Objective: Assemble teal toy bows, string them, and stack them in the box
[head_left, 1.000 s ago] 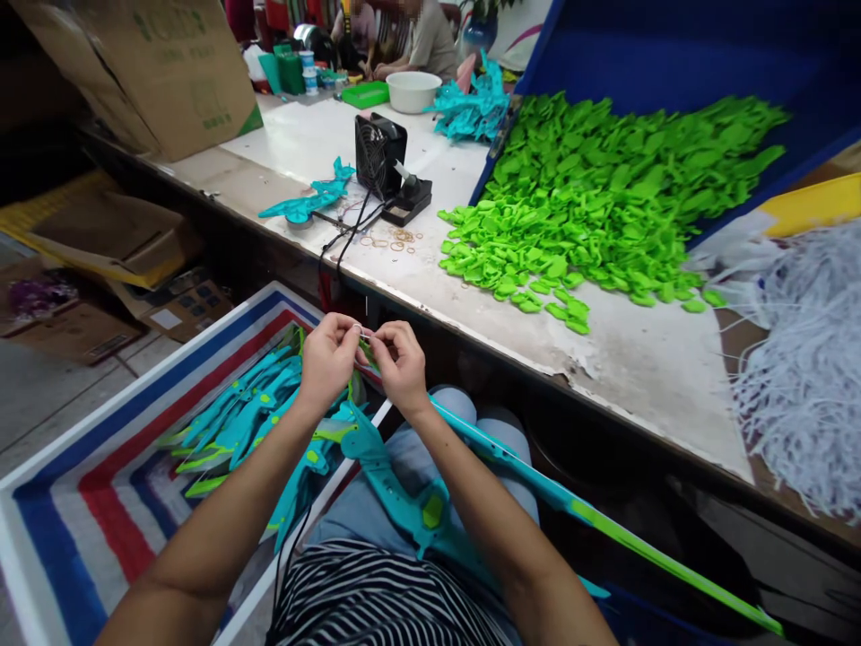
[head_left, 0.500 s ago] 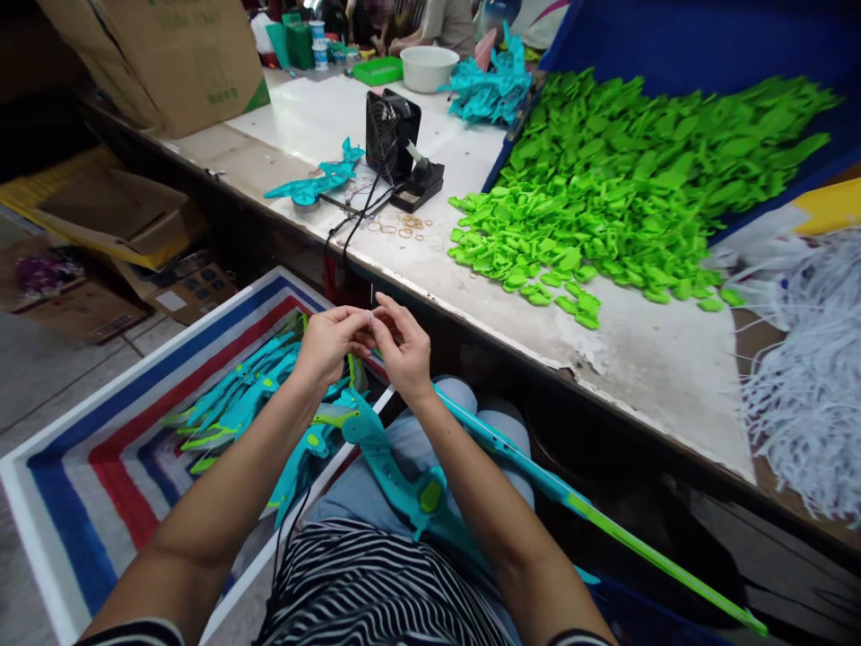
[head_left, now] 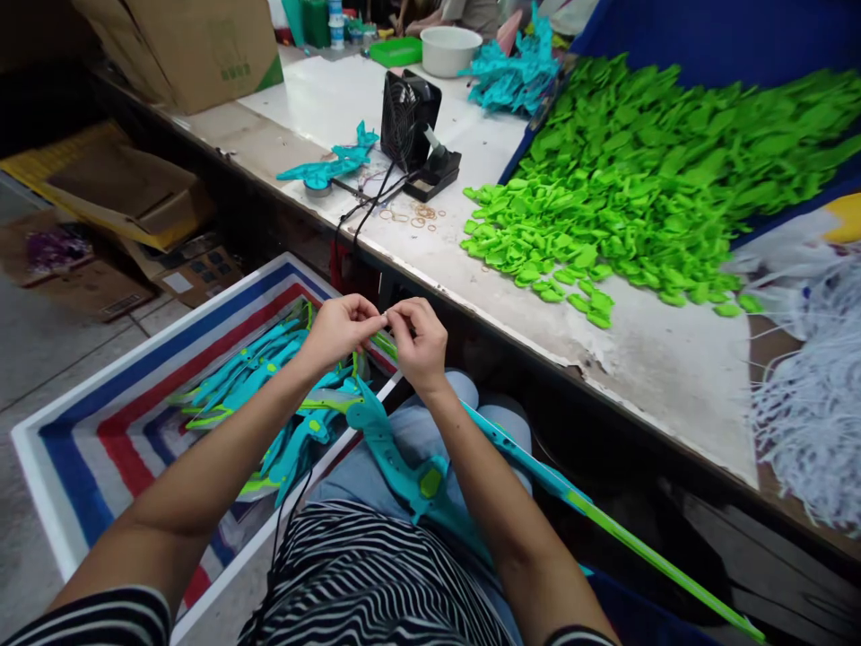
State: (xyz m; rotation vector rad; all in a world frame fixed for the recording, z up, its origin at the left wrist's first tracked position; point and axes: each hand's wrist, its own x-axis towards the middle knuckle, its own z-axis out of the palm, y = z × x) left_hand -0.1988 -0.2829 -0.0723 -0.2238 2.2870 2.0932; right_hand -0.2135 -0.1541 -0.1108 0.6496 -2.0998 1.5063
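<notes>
Your left hand (head_left: 344, 328) and right hand (head_left: 421, 343) pinch narrow, fingertips meeting, whatever's between too small to tell; the turquoise piece (head_left: 387, 449) lies at six o'clock, striped tray (head_left: 121, 455) at eight, green heap (head_left: 625, 179) at two

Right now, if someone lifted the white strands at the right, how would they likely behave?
The white strands would probably flop, since they lie in loose curves. They might tangle, as many cross one another.
</notes>
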